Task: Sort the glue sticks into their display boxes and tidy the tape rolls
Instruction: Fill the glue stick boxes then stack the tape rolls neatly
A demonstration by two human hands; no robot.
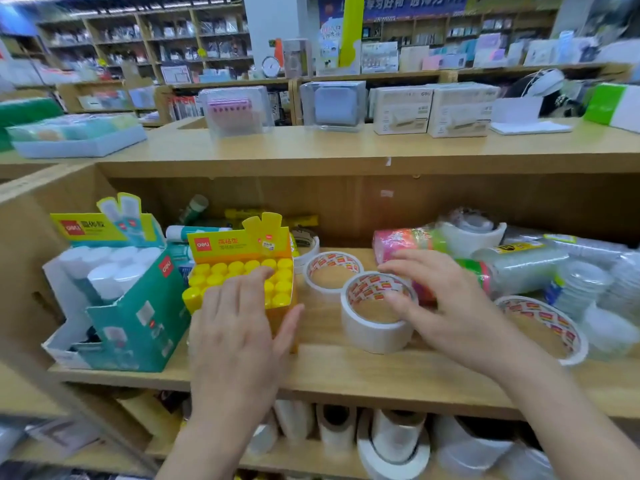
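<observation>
Setting: stationery shop, wooden shelf [346, 368] across the middle of the frame, blurred stock racks at the top.
Yellow display box [239, 244]: centre left, upright, filled with yellow-capped glue sticks [221, 271].
Left hand [239, 317]: lies flat over the box's front caps with the fingers spread and the thumb along its right side.
Teal display box [138, 317]: lower left, tilted, just beside the yellow one, holding white-capped glue sticks [107, 268].
Near tape roll [374, 334]: centre, lying flat, touching a second roll [332, 268] behind it.
Right hand [450, 306]: fingers spread and slightly bent over the near roll's right rim, thumb over its hole; contact cannot be told.
Third tape roll [554, 327]: right, lying tilted.
Behind: wrapped neon rolls [405, 240] and clear tape packs [526, 268].
Lower shelf: white rolls [391, 445], blurred.
</observation>
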